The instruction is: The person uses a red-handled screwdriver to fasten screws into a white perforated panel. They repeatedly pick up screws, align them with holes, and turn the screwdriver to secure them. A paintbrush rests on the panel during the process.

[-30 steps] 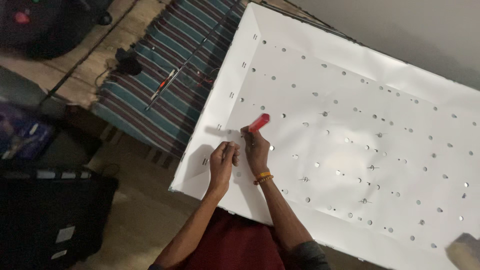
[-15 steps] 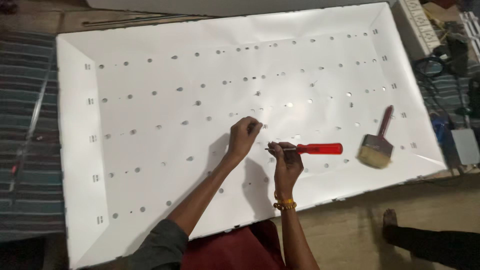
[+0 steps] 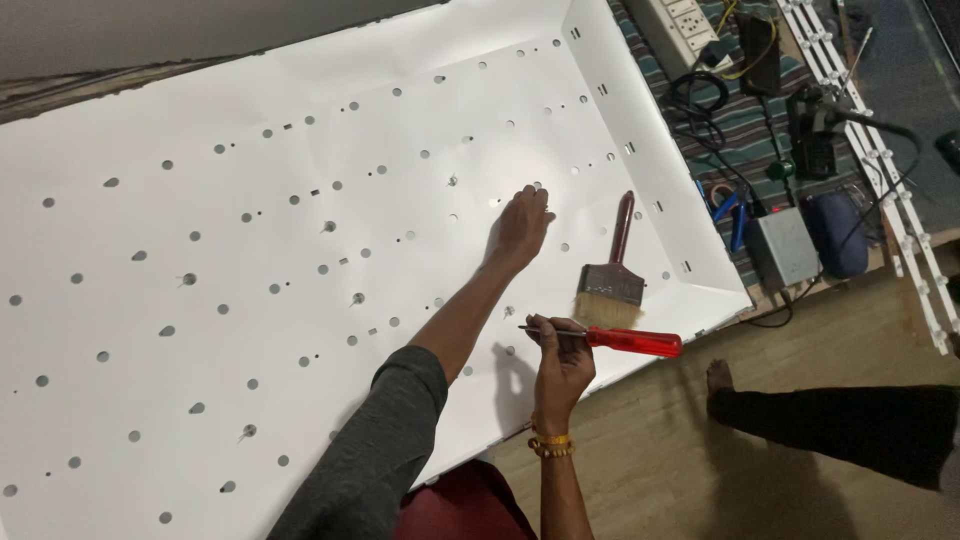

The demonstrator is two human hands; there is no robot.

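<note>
A large white sheet panel (image 3: 250, 150) dotted with small holes lies flat in front of me. My left hand (image 3: 522, 226) reaches out over it, fingertips touching the panel near a hole at the right of centre. My right hand (image 3: 560, 358) hovers nearer to me, shut on a screwdriver (image 3: 610, 339) with a red handle, held level with the handle pointing right. A paintbrush (image 3: 614, 270) with a dark handle lies on the panel between both hands, bristles toward me.
A striped cloth (image 3: 745, 110) to the right carries a power strip (image 3: 682, 22), cables, a small grey box (image 3: 782, 245) and pliers with blue handles (image 3: 728, 210). Long white strips (image 3: 880, 170) lie far right. Another person's foot (image 3: 722, 378) and dark trouser leg rest on the floor.
The view has swung leftward over the panel. My left hand has stretched further out and to the right across the sheet. My right hand has kept the screwdriver, drawn back near the panel's edge.
</note>
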